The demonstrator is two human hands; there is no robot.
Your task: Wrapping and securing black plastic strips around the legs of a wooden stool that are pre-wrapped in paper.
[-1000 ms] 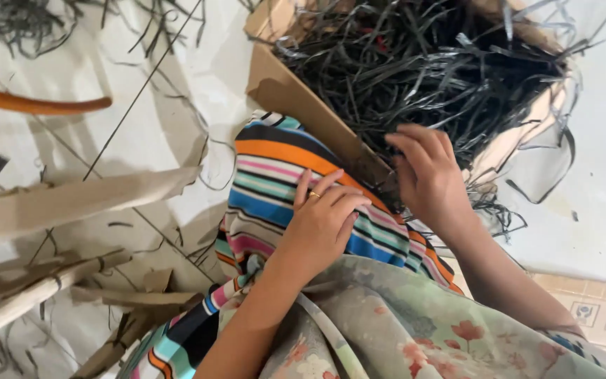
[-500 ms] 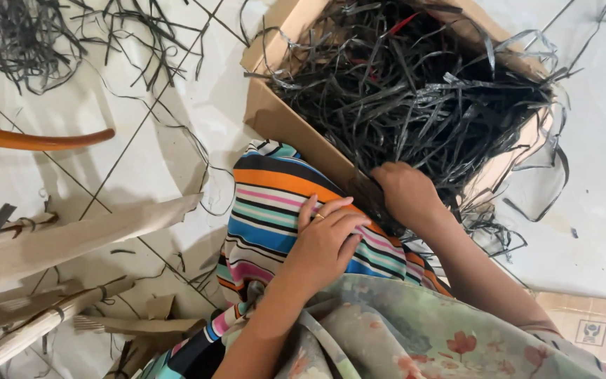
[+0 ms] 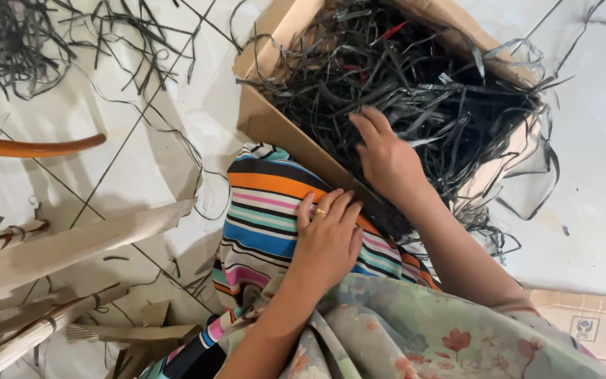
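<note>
Right hand (image 3: 387, 158): fingers (image 3: 367, 126) loosely spread and laid flat on the tangle of dark strips (image 3: 415, 105) just right of frame centre; nothing visibly pinched between them, so it reads as open and pressing or feeling rather than gripping
Left hand (image 3: 327, 238): lower centre of the frame, palm down on the striped cloth (image 3: 264, 217), fingers together and relaxed, a ring on one of them; it holds nothing
What has changed: half a second ago the right hand sat at the near wall of the cardboard box (image 3: 275, 126), by the cloth; now it has gone further in and up onto the pile, with the fingers stretched out; the left hand has stayed on the cloth; I judge this a reach into the strips with no strand yet singled out
Dark strips: most fill the box across the upper centre and right, thin flat ribbons, grey to black, a few reddish; some spill over the right rim onto the pale floor (image 3: 597, 175); a looser heap lies on the tiles at upper left
Striped cloth: draped over the knee against the near box wall, bands of orange, blue, pink and black; below it a flowered garment (image 3: 401, 337) at lower right
Further out: an orange hose (image 3: 29, 146) at the left edge; torn cardboard pieces (image 3: 71, 242) and bound sticks (image 3: 29, 333) at lower left
</note>
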